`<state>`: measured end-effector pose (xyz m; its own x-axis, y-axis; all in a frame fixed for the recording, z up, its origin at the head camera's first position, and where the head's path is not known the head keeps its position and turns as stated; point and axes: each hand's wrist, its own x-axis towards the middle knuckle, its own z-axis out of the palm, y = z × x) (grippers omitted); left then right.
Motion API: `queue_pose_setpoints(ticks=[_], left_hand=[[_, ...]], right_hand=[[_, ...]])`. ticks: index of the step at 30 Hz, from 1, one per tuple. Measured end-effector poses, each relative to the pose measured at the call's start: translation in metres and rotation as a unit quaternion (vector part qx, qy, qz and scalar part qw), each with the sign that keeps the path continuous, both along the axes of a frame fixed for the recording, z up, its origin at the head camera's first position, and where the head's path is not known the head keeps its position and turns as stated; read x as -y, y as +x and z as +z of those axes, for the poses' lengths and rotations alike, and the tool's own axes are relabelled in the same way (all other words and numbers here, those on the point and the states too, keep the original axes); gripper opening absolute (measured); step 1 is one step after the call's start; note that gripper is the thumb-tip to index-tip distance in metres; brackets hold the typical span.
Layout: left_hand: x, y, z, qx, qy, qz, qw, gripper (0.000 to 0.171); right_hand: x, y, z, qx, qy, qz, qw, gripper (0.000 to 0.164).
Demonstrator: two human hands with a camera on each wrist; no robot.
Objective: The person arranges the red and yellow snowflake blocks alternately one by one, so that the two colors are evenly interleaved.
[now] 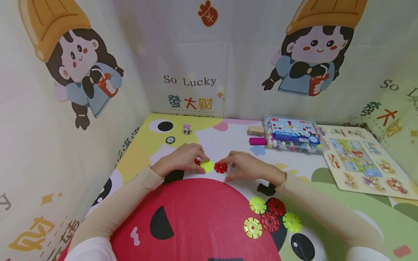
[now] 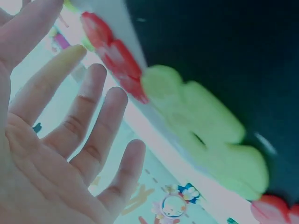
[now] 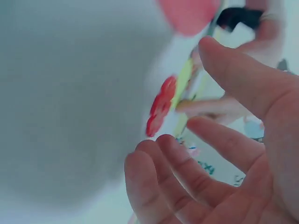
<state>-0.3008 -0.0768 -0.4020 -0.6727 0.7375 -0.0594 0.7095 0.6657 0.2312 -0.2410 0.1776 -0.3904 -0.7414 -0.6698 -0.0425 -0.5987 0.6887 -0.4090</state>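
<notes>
My left hand [image 1: 184,158] has its thumb and index finger at opposite edges of a yellow-green notched building disc [image 1: 207,166], seemingly pinching it. In the left wrist view, its other fingers spread beside a row of discs, with a red disc [image 2: 114,58], a large yellow-green disc [image 2: 201,126] and another red disc [image 2: 275,211]; the hand mostly hides this row in the head view. Beside the pinched disc lies a red notched disc [image 1: 221,167]. My right hand [image 1: 246,166] curves around it, thumb and fingers apart; whether the index fingertip touches it is unclear.
Several loose discs, including a red disc [image 1: 270,222] and a yellow disc [image 1: 253,228], lie near my right forearm. Farther back are a small figurine [image 1: 187,129], a round token [image 1: 170,140], wooden block [image 1: 255,130], magenta block [image 1: 257,141], plastic case [image 1: 292,134] and puzzle board [image 1: 346,181].
</notes>
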Motion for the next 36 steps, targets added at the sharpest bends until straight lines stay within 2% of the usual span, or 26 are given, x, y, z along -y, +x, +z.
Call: queue_pose_setpoints(ticks=[4,8,12,15,21,27,30,36], left_hand=[[-0.006,-0.001,-0.001,-0.023,-0.002,-0.011,0.9997,0.056],[-0.016,-0.002,-0.003,-0.035,-0.003,-0.029,0.9990,0.057],[-0.030,-0.002,-0.004,-0.017,0.009,-0.057,0.9982,0.055],[-0.039,-0.003,-0.005,-0.014,0.008,-0.066,0.9977,0.053],[-0.048,-0.003,-0.005,-0.005,-0.011,-0.053,0.9985,0.049],[-0.050,0.000,-0.001,-0.002,-0.011,-0.048,0.9988,0.050],[-0.050,0.002,0.000,-0.003,-0.015,-0.048,0.9988,0.049],[-0.049,0.003,-0.001,-0.007,-0.016,-0.053,0.9984,0.047]], right_hand=[[-0.023,0.037,0.005,0.055,-0.004,0.025,0.998,0.048],[-0.044,0.073,0.008,0.084,0.035,0.044,0.995,0.048],[-0.063,0.091,0.006,0.085,0.038,0.024,0.995,0.045],[-0.072,0.094,0.004,0.074,0.023,0.010,0.997,0.041],[-0.076,0.092,-0.005,0.061,0.012,-0.001,0.998,0.038],[-0.074,0.086,-0.007,0.053,0.025,-0.004,0.998,0.037],[-0.072,0.086,-0.006,0.053,0.030,-0.012,0.998,0.039],[-0.065,0.090,-0.003,0.072,0.004,-0.023,0.997,0.034]])
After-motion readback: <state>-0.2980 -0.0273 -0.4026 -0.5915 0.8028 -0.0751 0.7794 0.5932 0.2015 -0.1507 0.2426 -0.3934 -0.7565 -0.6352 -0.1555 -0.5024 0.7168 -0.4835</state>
